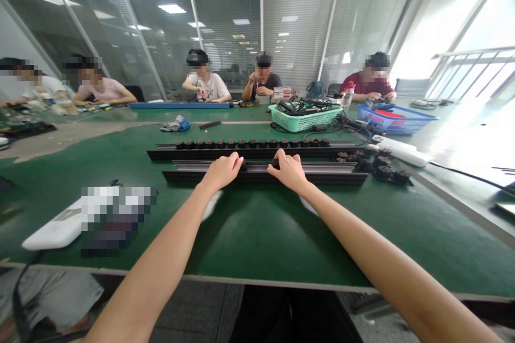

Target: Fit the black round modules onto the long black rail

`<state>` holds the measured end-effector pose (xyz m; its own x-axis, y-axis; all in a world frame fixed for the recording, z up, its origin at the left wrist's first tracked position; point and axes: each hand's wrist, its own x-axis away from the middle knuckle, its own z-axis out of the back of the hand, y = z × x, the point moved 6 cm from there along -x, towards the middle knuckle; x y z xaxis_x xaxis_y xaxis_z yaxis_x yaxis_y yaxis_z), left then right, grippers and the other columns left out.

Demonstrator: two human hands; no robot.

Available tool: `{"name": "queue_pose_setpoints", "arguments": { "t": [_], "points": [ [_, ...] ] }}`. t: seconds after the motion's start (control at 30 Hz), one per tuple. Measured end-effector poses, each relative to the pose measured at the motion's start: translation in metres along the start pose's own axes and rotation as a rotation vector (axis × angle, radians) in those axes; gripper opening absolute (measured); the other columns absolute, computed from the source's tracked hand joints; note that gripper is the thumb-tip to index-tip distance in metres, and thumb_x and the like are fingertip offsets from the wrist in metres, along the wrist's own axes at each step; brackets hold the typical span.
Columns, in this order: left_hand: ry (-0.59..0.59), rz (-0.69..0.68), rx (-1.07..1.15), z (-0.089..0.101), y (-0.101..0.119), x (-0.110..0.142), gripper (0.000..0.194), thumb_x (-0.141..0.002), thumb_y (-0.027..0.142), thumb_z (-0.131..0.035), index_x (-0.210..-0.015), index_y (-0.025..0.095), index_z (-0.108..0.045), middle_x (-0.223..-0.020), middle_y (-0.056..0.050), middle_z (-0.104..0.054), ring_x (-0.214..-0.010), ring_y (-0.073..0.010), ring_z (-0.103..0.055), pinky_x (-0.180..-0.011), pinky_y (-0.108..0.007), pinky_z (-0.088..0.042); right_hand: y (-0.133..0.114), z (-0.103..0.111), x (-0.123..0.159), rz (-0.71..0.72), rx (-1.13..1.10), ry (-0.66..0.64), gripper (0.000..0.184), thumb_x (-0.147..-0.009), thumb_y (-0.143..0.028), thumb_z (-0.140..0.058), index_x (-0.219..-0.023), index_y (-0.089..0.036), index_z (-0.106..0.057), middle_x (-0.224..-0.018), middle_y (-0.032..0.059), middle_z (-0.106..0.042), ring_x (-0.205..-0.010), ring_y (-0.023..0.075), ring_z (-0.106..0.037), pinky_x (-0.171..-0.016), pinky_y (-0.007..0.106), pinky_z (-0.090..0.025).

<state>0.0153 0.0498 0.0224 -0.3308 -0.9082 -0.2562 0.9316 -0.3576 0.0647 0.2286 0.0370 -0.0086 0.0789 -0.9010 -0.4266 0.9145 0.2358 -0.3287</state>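
Note:
A long black metal rail (261, 177) with a silvery inner channel lies crosswise in front of me. My left hand (223, 172) is closed at the middle of its channel, fingertips at a small black part that is mostly hidden. A short way to the right, my right hand (291, 171) pinches a small black part (276, 163) between thumb and fingers over the same channel. Just behind lies a second black rail (181, 154), carrying a row of several dark round parts (252, 144). More such black parts (388, 169) lie heaped at the rails' right end.
The green table (257, 246) holds a white device (60, 228) beside a blurred-out object at front left. Farther back are a green basket (308, 119) of cables, a blue basket (414, 123), a white power strip (402, 151) and a blue-grey cloth (177, 124). Several people sit across the table.

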Motion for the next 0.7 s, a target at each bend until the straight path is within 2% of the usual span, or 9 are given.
{"name": "queue_pose_setpoints", "arguments": {
  "t": [0.2,0.4,0.7],
  "points": [
    [0.0,-0.001,-0.02,-0.001,0.0,-0.001,0.041,-0.113,0.045,-0.03,-0.113,0.022,-0.065,-0.096,-0.013,-0.079,-0.097,-0.0325,-0.077,-0.08,-0.035,-0.052,0.004,0.001,0.0,0.062,-0.065,-0.054,0.021,-0.098,-0.04,-0.057,-0.108,-0.023,-0.05,-0.099,0.0071,-0.075,-0.096,0.0284,-0.069,-0.092,0.037,-0.035],
    [0.006,-0.007,-0.016,-0.001,0.0,-0.001,0.041,-0.113,0.045,-0.03,-0.112,0.022,-0.064,-0.094,-0.013,-0.078,-0.094,-0.0326,-0.077,-0.078,-0.035,-0.052,0.005,0.003,0.006,0.1,-0.073,-0.007,0.019,-0.102,-0.041,-0.053,-0.107,-0.023,-0.052,-0.106,0.01,-0.075,-0.105,0.0297,-0.068,-0.093,0.039,-0.034],
    [0.003,-0.005,-0.011,-0.001,-0.001,-0.001,0.041,-0.113,0.046,-0.03,-0.111,0.022,-0.064,-0.095,-0.013,-0.079,-0.095,-0.0328,-0.077,-0.079,-0.035,-0.053,0.011,0.005,0.003,0.07,-0.143,-0.061,0.025,-0.099,-0.047,-0.059,-0.108,-0.024,-0.052,-0.092,0.0025,-0.072,-0.09,0.0249,-0.066,-0.093,0.04,-0.034]
  ]
}}
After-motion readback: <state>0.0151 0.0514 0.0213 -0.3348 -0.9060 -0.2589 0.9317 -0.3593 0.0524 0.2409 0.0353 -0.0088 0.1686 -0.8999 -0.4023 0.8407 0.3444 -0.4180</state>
